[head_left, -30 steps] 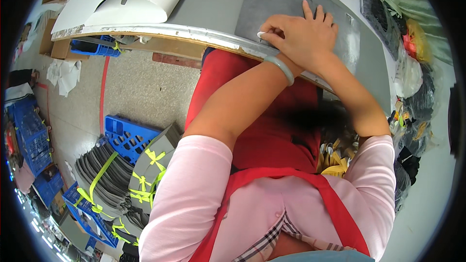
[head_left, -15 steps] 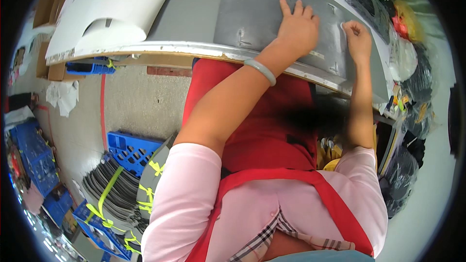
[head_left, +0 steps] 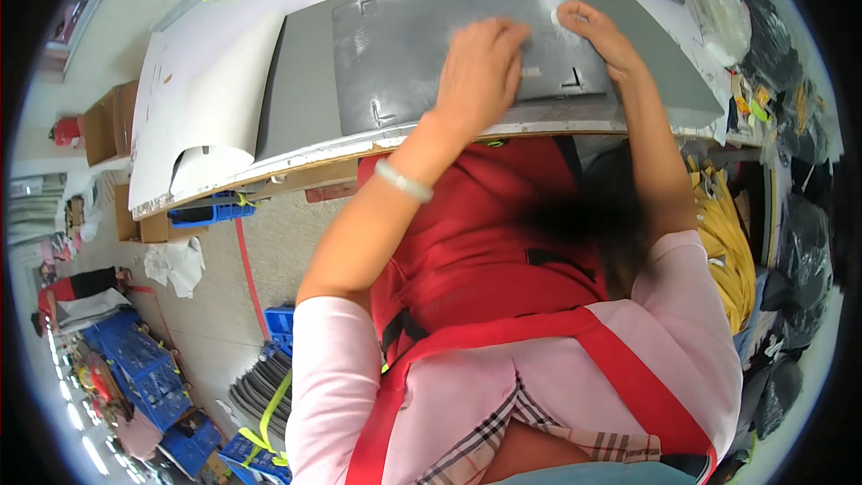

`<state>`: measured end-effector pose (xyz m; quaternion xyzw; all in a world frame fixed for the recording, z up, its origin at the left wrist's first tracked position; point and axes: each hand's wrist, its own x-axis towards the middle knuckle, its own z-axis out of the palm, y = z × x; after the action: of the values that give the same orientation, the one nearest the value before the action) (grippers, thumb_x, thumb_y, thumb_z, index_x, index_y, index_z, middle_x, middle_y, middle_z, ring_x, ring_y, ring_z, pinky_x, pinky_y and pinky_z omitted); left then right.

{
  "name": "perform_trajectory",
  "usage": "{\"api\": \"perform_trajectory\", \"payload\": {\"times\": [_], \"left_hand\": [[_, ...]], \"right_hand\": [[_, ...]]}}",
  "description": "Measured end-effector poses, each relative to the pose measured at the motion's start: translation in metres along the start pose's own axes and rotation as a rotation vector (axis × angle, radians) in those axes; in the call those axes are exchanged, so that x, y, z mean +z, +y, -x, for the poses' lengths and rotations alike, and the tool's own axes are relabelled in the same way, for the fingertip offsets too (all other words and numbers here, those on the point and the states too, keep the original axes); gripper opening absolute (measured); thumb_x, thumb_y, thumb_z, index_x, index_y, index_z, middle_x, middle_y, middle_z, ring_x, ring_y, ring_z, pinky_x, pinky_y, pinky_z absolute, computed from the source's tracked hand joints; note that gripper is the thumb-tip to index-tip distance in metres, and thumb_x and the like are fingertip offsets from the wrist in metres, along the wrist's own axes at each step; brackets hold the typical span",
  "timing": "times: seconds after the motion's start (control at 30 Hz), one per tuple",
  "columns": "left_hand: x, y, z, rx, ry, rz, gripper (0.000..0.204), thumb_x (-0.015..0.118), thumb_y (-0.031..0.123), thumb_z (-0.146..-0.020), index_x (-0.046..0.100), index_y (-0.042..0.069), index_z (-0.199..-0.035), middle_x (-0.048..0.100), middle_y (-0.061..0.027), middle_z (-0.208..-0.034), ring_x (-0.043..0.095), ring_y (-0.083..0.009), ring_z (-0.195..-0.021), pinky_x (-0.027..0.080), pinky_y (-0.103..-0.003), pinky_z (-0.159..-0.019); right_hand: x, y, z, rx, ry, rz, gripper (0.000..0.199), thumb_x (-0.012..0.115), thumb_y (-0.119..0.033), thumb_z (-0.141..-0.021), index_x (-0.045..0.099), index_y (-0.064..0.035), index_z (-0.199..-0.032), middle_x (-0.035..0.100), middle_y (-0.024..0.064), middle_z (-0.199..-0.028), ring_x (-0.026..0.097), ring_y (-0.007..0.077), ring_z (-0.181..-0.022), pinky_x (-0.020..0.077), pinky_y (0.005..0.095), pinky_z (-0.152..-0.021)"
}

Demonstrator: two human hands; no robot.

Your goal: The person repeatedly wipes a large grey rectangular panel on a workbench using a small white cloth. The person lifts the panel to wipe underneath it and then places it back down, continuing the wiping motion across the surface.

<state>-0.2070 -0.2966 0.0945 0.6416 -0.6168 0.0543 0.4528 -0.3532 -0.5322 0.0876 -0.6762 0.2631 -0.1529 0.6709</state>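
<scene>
A dark grey template sheet (head_left: 404, 54) with L-shaped slots at its corners lies on a larger grey sheet (head_left: 301, 81) on the worktable. Over the middle of the template is my left hand (head_left: 485, 72), its fingers bent and smeared by motion; whether they touch the surface I cannot tell. My right hand (head_left: 603, 38) is at the template's right edge, thumb and forefinger pinched on a small white piece (head_left: 556, 17). Most of that piece is hidden by the fingers, so its kind does not show.
A curled white sheet (head_left: 224, 81) covers the table's left part. Clear plastic bags (head_left: 718, 18) crowd the right side. Below left are blue crates (head_left: 135, 368), a bundle of grey pieces (head_left: 262, 391) tied with yellow-green strips, and a cardboard box (head_left: 112, 121). Yellow cloth (head_left: 725, 247) hangs at lower right.
My left hand has gone from spread flat on the template to bent and moving, slightly left. My right hand still pinches the white piece. The whole view has shifted, showing more at the left.
</scene>
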Motion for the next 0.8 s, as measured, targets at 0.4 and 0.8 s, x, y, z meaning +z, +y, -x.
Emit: {"api": "perform_trajectory", "payload": {"times": [0.4,0.8], "left_hand": [[-0.057,-0.020,0.026,-0.294,-0.472,0.156,0.029,0.083,0.011,-0.080,0.074,-0.001,-0.106,0.069,-0.0157,-0.107,0.067,-0.0370,-0.095,0.056,-0.040,-0.085],[0.087,0.043,-0.032,0.193,-0.473,-0.220,0.030,0.066,0.013,-0.083,0.070,-0.005,-0.106,0.068,-0.0272,-0.115,0.067,-0.0377,-0.111,0.053,-0.046,-0.097]], "right_hand": [[-0.013,0.037,-0.008,-0.159,0.144,-0.573,0.035,0.065,-0.029,-0.103,0.058,-0.0072,-0.129,0.067,0.0049,-0.121,0.066,0.0127,-0.108,0.0565,0.0314,-0.095],[0.007,-0.014,0.007,-0.299,0.382,-0.456,0.040,0.065,-0.027,-0.103,0.057,-0.0043,-0.135,0.065,0.0061,-0.127,0.063,0.0174,-0.117,0.0503,0.0329,-0.102]]}}
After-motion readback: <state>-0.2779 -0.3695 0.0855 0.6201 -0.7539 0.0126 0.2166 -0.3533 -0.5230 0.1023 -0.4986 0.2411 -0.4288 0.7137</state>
